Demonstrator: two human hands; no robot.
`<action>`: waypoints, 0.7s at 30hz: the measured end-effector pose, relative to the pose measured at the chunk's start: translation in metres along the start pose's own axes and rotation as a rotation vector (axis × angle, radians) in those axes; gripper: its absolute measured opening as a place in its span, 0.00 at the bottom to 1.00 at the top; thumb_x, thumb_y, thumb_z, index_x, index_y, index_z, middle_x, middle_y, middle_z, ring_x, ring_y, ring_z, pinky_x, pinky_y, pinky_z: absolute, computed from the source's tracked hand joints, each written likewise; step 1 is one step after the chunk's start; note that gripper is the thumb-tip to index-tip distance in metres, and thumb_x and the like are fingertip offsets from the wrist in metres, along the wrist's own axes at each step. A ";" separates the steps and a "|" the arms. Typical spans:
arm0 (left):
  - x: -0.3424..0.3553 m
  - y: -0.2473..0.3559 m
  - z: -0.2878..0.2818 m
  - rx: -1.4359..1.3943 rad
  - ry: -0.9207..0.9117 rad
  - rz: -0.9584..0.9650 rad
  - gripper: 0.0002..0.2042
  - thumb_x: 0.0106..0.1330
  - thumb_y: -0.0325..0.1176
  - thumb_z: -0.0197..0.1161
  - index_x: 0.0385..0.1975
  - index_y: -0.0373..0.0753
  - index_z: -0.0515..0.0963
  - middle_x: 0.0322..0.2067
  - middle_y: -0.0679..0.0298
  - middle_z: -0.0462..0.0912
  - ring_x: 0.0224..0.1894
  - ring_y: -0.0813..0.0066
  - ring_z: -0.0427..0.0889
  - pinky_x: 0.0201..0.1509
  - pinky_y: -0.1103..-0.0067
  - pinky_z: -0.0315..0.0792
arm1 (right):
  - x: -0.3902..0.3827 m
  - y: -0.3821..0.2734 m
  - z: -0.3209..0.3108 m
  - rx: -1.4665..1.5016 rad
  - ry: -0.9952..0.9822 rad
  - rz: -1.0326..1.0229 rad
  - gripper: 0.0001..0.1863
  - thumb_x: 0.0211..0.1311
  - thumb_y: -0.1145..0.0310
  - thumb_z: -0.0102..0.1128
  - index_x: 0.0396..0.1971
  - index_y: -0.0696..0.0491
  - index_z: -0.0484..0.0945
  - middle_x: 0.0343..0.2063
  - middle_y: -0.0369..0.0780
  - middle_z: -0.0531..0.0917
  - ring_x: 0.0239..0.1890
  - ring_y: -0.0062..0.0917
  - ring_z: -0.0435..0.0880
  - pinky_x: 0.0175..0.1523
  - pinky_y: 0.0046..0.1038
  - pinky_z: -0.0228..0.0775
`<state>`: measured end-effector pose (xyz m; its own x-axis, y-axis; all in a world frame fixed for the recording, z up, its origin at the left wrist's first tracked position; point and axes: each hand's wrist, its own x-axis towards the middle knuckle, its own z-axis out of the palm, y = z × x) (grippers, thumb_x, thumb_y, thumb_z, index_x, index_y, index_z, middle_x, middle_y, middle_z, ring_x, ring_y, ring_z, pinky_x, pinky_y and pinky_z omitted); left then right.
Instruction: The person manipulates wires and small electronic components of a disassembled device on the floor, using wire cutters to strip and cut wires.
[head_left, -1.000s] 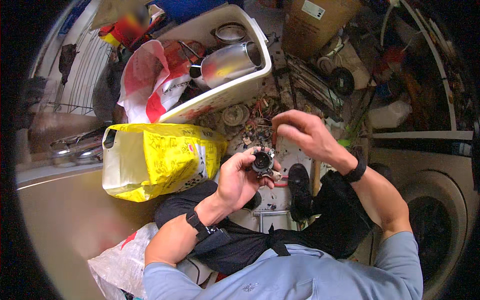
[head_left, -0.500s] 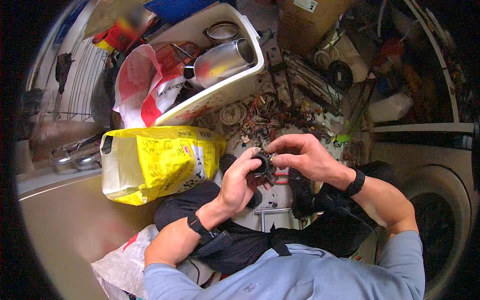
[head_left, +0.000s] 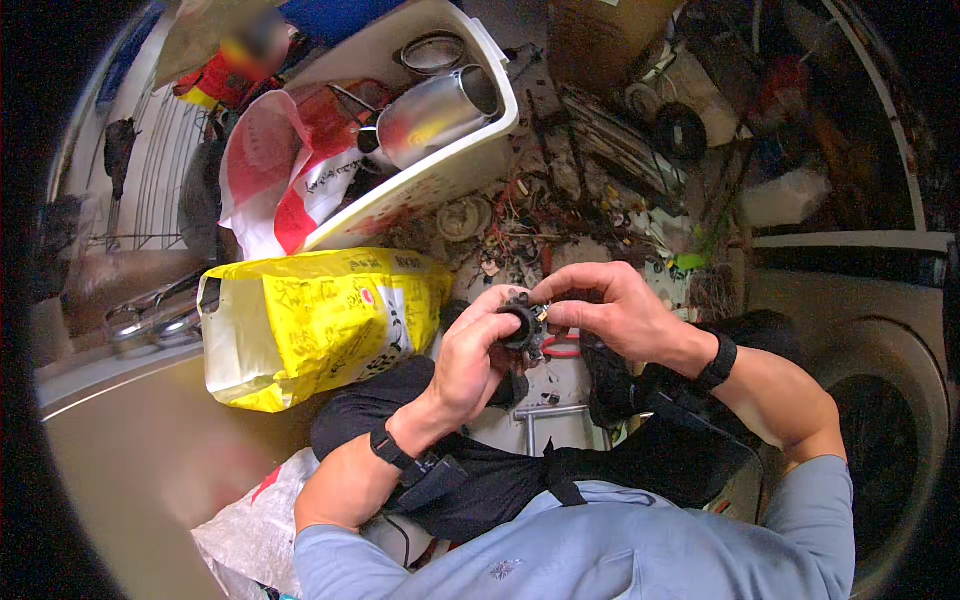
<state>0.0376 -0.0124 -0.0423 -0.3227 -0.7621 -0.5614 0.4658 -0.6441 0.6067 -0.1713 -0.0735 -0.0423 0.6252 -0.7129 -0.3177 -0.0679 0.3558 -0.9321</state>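
Observation:
My left hand [head_left: 470, 357] grips a small black ring-shaped mechanical part [head_left: 519, 328], its thumb inside or against the round opening. The part's exact kind does not show. On its right side, the thumb and forefinger of my right hand [head_left: 612, 312] pinch at a small light-coloured piece at the part's edge, too small to name. Both hands are raised over my lap, close together. Behind the part, a red ring-shaped thing [head_left: 562, 346] lies lower down.
A yellow bag [head_left: 315, 320] stands open at left. Beyond it, a white bin [head_left: 440, 180] holds a metal cylinder [head_left: 435, 118] and a red-and-white bag [head_left: 285, 175]. Wires and scrap parts [head_left: 520, 225] litter the floor ahead. A metal frame [head_left: 550, 412] sits between my legs.
The black part has turned slightly in my left hand, and both hands stay at nearly the same place. The whole view has shifted a little.

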 end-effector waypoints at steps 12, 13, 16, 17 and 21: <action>-0.003 0.003 0.003 0.067 -0.010 0.089 0.15 0.67 0.29 0.52 0.53 0.37 0.72 0.41 0.63 0.80 0.39 0.75 0.80 0.39 0.77 0.77 | -0.001 0.001 0.004 0.043 0.069 -0.052 0.12 0.66 0.70 0.63 0.46 0.58 0.82 0.33 0.34 0.84 0.33 0.14 0.79 0.34 0.21 0.74; -0.003 0.003 0.003 0.059 -0.007 0.092 0.14 0.68 0.29 0.52 0.53 0.37 0.72 0.41 0.63 0.80 0.40 0.75 0.80 0.39 0.78 0.77 | -0.003 0.000 0.006 0.087 0.123 0.018 0.11 0.66 0.70 0.63 0.45 0.58 0.82 0.31 0.34 0.83 0.31 0.14 0.79 0.32 0.21 0.74; -0.001 0.002 0.002 0.077 0.010 0.103 0.13 0.69 0.29 0.54 0.53 0.36 0.73 0.41 0.64 0.80 0.40 0.76 0.80 0.39 0.78 0.78 | -0.008 0.002 0.007 0.035 0.125 0.116 0.11 0.66 0.67 0.63 0.42 0.58 0.80 0.26 0.34 0.81 0.26 0.13 0.77 0.28 0.20 0.71; 0.000 0.002 0.002 0.104 0.024 0.110 0.13 0.70 0.30 0.54 0.53 0.36 0.73 0.41 0.64 0.80 0.40 0.76 0.81 0.39 0.78 0.78 | -0.007 0.001 0.008 0.035 0.125 0.116 0.11 0.66 0.67 0.63 0.42 0.58 0.80 0.26 0.34 0.81 0.26 0.13 0.77 0.28 0.20 0.71; -0.001 0.002 0.003 0.225 0.051 0.106 0.15 0.71 0.31 0.55 0.55 0.35 0.72 0.42 0.63 0.80 0.39 0.76 0.81 0.39 0.79 0.79 | -0.005 0.002 0.005 0.008 0.103 0.186 0.12 0.67 0.64 0.62 0.38 0.58 0.80 0.24 0.33 0.79 0.23 0.14 0.76 0.26 0.20 0.69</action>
<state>0.0361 -0.0131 -0.0386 -0.2370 -0.8258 -0.5118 0.2983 -0.5632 0.7706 -0.1704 -0.0664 -0.0421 0.5197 -0.6923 -0.5006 -0.1680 0.4917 -0.8544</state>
